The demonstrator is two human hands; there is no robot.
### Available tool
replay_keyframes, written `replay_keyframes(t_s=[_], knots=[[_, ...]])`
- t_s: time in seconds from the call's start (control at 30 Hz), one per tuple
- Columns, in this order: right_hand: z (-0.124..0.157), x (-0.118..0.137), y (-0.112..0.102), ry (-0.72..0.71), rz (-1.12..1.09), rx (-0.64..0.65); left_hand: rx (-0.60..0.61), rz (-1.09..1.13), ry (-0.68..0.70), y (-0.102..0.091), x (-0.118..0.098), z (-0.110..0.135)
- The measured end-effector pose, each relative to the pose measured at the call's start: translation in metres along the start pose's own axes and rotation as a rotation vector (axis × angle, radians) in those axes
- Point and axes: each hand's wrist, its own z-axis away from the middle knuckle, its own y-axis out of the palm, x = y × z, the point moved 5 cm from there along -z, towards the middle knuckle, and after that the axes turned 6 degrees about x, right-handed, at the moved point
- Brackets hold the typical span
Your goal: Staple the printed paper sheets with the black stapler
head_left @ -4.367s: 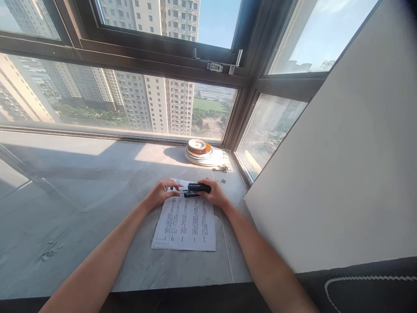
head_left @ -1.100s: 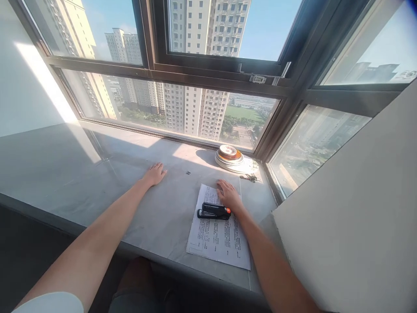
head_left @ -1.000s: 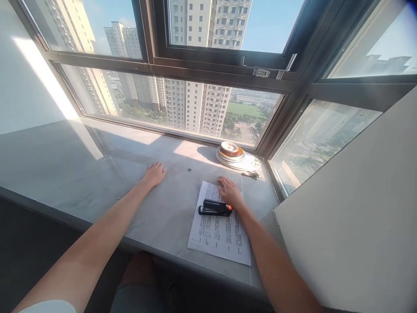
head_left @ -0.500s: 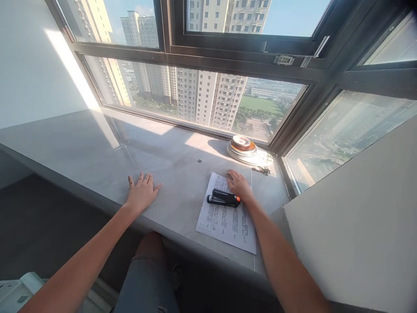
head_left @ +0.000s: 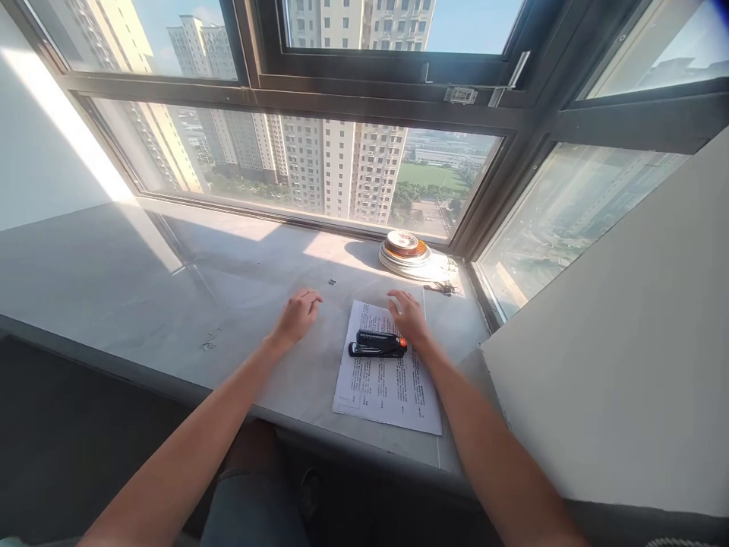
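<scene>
My left hand [head_left: 297, 315] is over the pale window sill, left of the printed sheets. Its fingers are loosely bent, with nothing seen in them. At the upper right edge of the printed paper [head_left: 376, 395] rests my right hand [head_left: 408, 315], fingers slightly curved and apart, holding nothing. A black stapler [head_left: 378, 344] with an orange end lies across the paper, its orange end close to my right wrist. Small thin bits [head_left: 209, 344], too small to name for certain, lie on the sill at left. Beyond my left hand sits a tiny dark piece [head_left: 331, 282].
A stack of round rolls or plates [head_left: 404, 254] stands by the window frame at the back right, with a dark tangled item [head_left: 441, 289] in front. The window [head_left: 296, 163] runs along the back. A white wall [head_left: 615, 342] bounds the right side.
My left hand has lifted from lying flat and moved right, toward the paper, uncovering the small bits. My right hand stays by the paper's upper edge. The view has turned slightly right.
</scene>
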Motion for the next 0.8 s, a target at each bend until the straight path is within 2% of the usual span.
replay_keyframes(t_s=[0.07,0.13,0.23,0.3,0.37,0.43,0.53,0.6,0.67,0.73,0.8], knots=[[0.0,0.001,-0.003,-0.01,-0.023,-0.032,0.013,0.097,0.088,0.027,-0.015,-0.033],[-0.001,0.003,-0.004,-0.014,-0.031,-0.048,0.045,0.156,0.126,0.052,-0.024,-0.056],[-0.002,0.005,-0.007,0.003,-0.038,-0.05,0.16,0.158,0.174,0.078,-0.03,-0.068],[-0.002,0.007,-0.012,0.035,-0.066,-0.051,0.249,0.111,0.217,0.087,-0.032,-0.067],[0.002,0.014,-0.022,0.059,-0.124,-0.076,0.307,0.07,0.234,0.091,-0.031,-0.064],[0.007,0.026,-0.034,0.017,-0.208,-0.065,0.334,0.067,0.231,0.091,-0.03,-0.063],[0.018,0.06,-0.041,-0.221,-0.299,0.128,0.342,0.123,0.231,0.09,-0.029,-0.064],[0.027,0.083,-0.035,-0.388,-0.233,0.301,0.346,0.177,0.223,0.09,-0.026,-0.065],[0.033,0.098,-0.022,-0.477,-0.076,0.425,0.363,0.236,0.214,0.091,-0.023,-0.066],[0.036,0.104,-0.008,-0.497,0.06,0.491,0.38,0.285,0.209,0.09,-0.021,-0.067],[0.037,0.104,-0.001,-0.491,0.132,0.495,0.384,0.317,0.208,0.088,-0.021,-0.068]])
